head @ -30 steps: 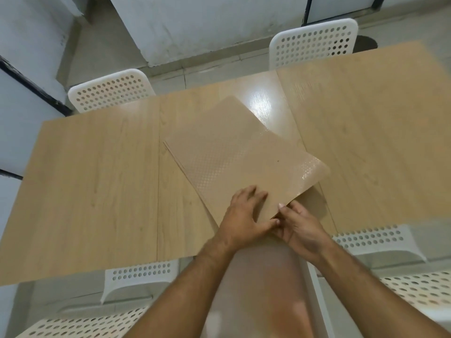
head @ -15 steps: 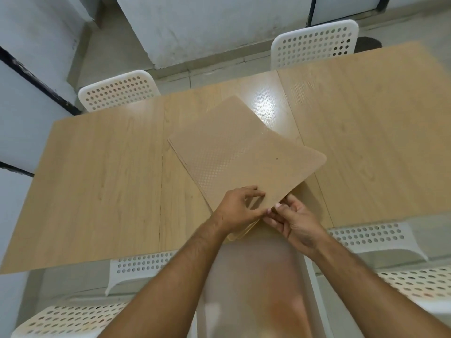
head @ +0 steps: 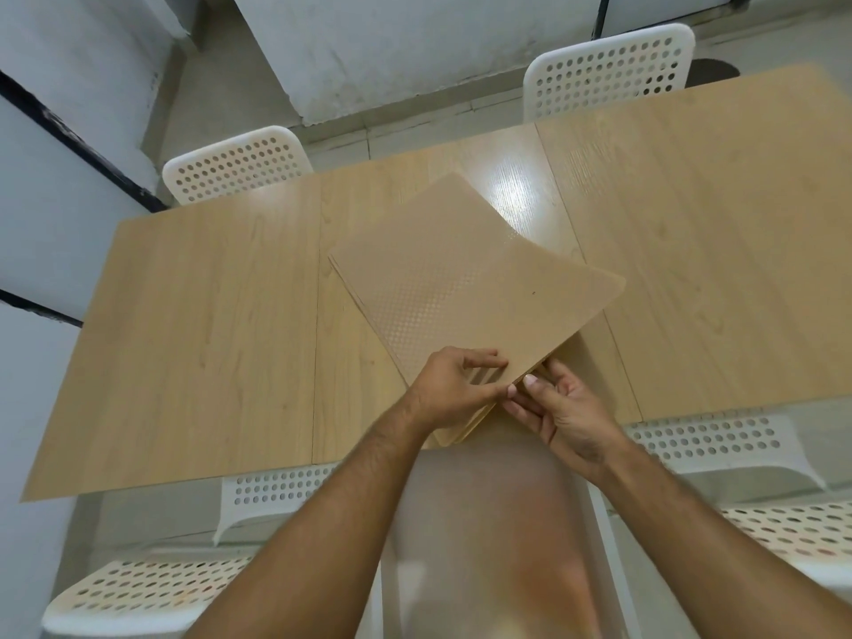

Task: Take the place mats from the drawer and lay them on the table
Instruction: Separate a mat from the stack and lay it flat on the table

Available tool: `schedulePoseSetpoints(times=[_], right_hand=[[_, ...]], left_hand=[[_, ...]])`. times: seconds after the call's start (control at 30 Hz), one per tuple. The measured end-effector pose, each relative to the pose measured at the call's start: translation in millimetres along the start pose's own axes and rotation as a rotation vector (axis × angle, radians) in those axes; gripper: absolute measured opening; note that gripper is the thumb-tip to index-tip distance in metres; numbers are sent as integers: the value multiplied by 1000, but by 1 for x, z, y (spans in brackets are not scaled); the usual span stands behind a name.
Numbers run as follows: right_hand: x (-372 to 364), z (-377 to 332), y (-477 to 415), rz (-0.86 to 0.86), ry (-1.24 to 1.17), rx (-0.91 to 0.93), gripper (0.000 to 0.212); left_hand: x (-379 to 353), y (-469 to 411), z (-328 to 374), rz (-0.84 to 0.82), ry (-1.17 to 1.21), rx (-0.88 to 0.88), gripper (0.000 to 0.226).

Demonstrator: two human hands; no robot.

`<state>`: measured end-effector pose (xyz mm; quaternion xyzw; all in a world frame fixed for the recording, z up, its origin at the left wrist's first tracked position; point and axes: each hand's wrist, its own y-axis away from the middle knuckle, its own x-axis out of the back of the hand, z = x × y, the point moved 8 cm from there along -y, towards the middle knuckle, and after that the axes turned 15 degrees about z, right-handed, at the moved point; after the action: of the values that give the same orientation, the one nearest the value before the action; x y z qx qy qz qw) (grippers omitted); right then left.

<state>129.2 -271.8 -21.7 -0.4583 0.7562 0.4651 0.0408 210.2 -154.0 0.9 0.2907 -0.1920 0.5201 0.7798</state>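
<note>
A stack of tan place mats [head: 461, 288] with a dotted texture lies askew on the middle of the light wooden table [head: 207, 325], its near corner hanging over the table's front edge. My left hand [head: 454, 387] rests on that near corner and pinches the top mat, lifting its edge off the ones beneath. My right hand [head: 560, 405] is at the same corner from the right, fingers under and against the lower mats' edges. The top mat's right corner [head: 594, 288] rides a little above the stack.
White perforated chairs stand around the table: two at the far side [head: 235, 163] [head: 608, 71] and others at the near side [head: 138, 588] [head: 719, 440]. A grey wall [head: 392, 48] rises beyond the table. My legs are below the table's front edge.
My hands drew the stack's near corner slightly toward me. The left hand went from lying flat on the mats to pinching the top mat's edge, and the right fingers slid under the corner.
</note>
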Motion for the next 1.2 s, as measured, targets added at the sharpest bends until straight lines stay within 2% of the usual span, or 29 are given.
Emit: schedulePoseSetpoints(times=[0.13, 0.27, 0.33, 0.43, 0.57, 0.67, 0.73, 0.83, 0.9, 1.0, 1.07, 1.13, 1.2], right_hand=[[1, 1, -3, 14, 24, 10, 41], [3, 1, -2, 14, 68, 42, 41], [6, 3, -4, 42, 97, 53, 38], [14, 10, -8, 169, 189, 58, 27], [38, 16, -9, 437, 399, 50, 21], [52, 4, 2, 605, 459, 180, 17], [44, -5, 6, 570, 394, 260, 21], [20, -1, -1, 376, 223, 137, 34], [18, 7, -13, 419, 197, 27, 25], [28, 20, -31, 591, 196, -37, 16], [32, 22, -35, 635, 201, -28, 15], [35, 19, -36, 614, 157, -5, 14], [41, 11, -36, 571, 97, 10, 19]], left_hand=[[0, -1, -3, -15, 57, 13, 40], [-1, 0, -6, -43, 119, 27, 24], [1, 0, -6, 6, 92, 31, 21], [7, -1, -7, 181, -62, 37, 23], [6, 5, 5, 277, -138, 32, 21], [2, 16, 24, 340, -240, -131, 21], [-6, 27, 35, 374, -284, -316, 21], [-23, 43, 42, 333, -343, -520, 29], [-31, 47, 43, 301, -342, -554, 30], [-39, 45, 33, 170, -323, -509, 30], [-35, 41, 24, 90, -301, -435, 31], [-19, 31, 20, 116, -261, -363, 30], [6, 13, 21, 209, -239, -309, 31]])
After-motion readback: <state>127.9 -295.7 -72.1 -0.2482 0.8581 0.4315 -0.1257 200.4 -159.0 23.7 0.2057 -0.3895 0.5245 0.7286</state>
